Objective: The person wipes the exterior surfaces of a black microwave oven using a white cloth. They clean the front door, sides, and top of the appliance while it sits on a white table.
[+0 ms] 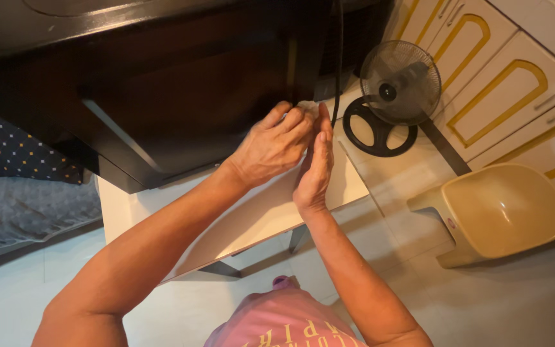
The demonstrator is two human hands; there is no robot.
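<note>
A large black appliance (pixel 162 96) with a dark glossy front stands on a pale table (pixel 258 218). My left hand (pixel 274 144) rests against its lower right corner, fingers curled at the edge. My right hand (pixel 316 167) is held flat and upright just right of the left, fingertips touching the same corner. A thin black cord (pixel 339 64) hangs down past the fingertips. Whether either hand pinches the cord or the corner is hidden by the fingers.
A small black fan (pixel 398 80) on a round base (pixel 380 132) stands on the floor to the right. A beige plastic stool (pixel 499 209) sits by white cabinets (pixel 515 83) with yellow trim. A dotted dark cloth (pixel 20 151) lies at left.
</note>
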